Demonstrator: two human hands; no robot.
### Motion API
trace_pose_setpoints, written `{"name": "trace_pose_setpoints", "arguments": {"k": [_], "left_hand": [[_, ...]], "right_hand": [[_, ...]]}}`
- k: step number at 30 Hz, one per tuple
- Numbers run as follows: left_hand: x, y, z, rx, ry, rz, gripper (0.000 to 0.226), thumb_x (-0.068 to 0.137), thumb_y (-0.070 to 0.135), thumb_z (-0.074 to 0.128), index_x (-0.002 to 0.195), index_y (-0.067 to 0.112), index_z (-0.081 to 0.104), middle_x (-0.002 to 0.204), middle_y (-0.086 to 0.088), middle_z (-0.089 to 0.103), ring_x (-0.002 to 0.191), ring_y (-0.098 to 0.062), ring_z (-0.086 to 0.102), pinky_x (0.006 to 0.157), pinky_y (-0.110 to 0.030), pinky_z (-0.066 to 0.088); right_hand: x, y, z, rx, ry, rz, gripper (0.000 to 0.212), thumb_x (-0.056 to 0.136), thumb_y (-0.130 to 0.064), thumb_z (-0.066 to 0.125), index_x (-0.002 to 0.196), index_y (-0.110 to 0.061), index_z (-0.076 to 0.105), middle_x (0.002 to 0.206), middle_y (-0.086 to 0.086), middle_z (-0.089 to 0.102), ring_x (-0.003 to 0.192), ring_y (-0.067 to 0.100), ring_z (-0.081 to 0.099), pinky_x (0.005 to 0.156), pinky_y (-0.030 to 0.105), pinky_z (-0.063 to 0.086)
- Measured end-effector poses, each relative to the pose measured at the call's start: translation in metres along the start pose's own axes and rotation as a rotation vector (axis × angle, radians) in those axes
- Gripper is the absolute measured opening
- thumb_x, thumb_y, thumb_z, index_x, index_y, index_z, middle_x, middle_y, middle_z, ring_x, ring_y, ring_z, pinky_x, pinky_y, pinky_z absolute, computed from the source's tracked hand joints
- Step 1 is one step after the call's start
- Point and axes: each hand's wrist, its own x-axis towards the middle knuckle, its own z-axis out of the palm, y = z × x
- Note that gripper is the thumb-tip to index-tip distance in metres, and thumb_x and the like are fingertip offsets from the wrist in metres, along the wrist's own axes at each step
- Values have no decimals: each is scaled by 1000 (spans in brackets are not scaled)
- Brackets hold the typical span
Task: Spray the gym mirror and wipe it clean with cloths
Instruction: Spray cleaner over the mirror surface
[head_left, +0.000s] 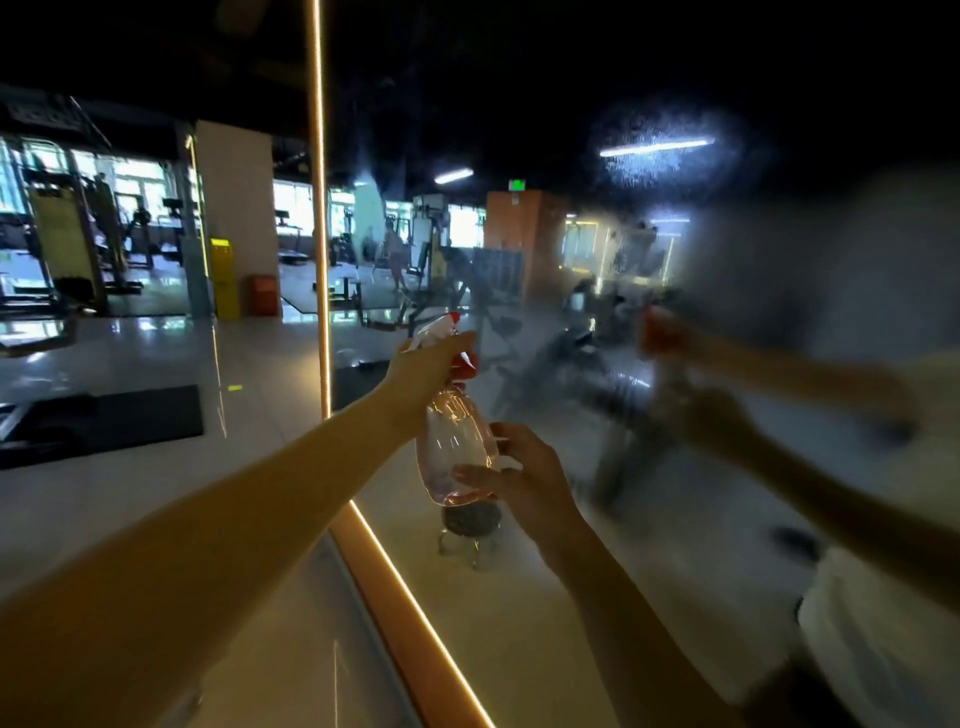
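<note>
Left hand (420, 378) on clear, red-triggered spray bottle (453, 448); misted mirror (658, 165).

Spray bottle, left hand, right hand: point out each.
Spray bottle (451, 447), head view, clear body.
Left hand (422, 375), head view, middle of hand below the trigger.
Right hand (530, 483), head view, middle of hand.

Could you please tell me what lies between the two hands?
Head view: the clear body of the spray bottle; the left hand grips its neck, the right hand holds its base.
</note>
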Motion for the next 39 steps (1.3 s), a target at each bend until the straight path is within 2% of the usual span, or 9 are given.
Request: {"name": "trace_pose_setpoints", "arguments": {"k": [6,12,17,23,25,28,32,37,39], "left_hand": [[31,40,-7,67,54,108,20,100,23,66,116,11,69,70,1,61,55,-7,58,52,-19,49],[67,57,-24,-7,36,124,13,98,22,70,101,10,69,80,-6,70,69,-17,67,57,-23,54],[105,59,-44,25,78,158,23,98,23,68,111,5,70,87,-6,72,82,-20,71,62,-24,54],[149,44,-74,98,152,186,15,103,23,59,90,16,62,59,8,58,58,-10,57,61,-26,49],[157,36,-85,99,160,160,13,102,21,60,90,17,63,66,4,59,62,-12,59,67,-29,51],[168,21,-102,142,109,120,11,103,22,61,96,16,65,86,-6,68,82,-20,68,85,-35,55],[185,-7,-125,149,91,67,16,101,24,64,109,10,67,100,-13,71,90,-25,71,75,-30,56],[201,-49,-138,187,115,26,8,98,23,70,97,16,67,67,15,73,62,3,69,65,-20,53],[204,-65,-142,181,154,34,8,98,23,70,98,16,68,62,16,71,58,4,67,60,-16,53]], "right_hand": [[36,-25,14,104,20,-95,80,51,-44,97,121,-21,66,116,0,72,102,24,73,75,37,64],[78,-44,23,127,-17,-145,59,64,-29,96,114,-19,68,110,1,73,97,24,73,71,28,62],[124,-39,40,75,-26,-187,46,69,-26,95,107,-27,68,101,-8,74,93,19,74,78,33,64],[170,-21,74,74,-57,-179,66,52,-47,99,108,-34,68,107,-8,75,100,22,73,88,51,62],[182,-14,83,75,-87,-132,74,46,-52,97,111,-32,67,110,-4,73,101,23,73,85,45,63],[197,-2,95,52,-168,-55,64,64,-35,97,117,-24,63,114,-2,70,100,20,72,75,32,63],[219,22,110,-8,-256,15,68,71,-26,94,128,-16,59,119,2,68,102,20,71,73,28,61],[229,61,135,-125,-292,1,91,58,-45,98,134,-18,58,118,-9,64,109,18,68,90,38,61],[232,75,141,-126,-294,18,84,62,-36,98,134,-16,59,119,-7,64,111,20,67,94,45,60]]}}
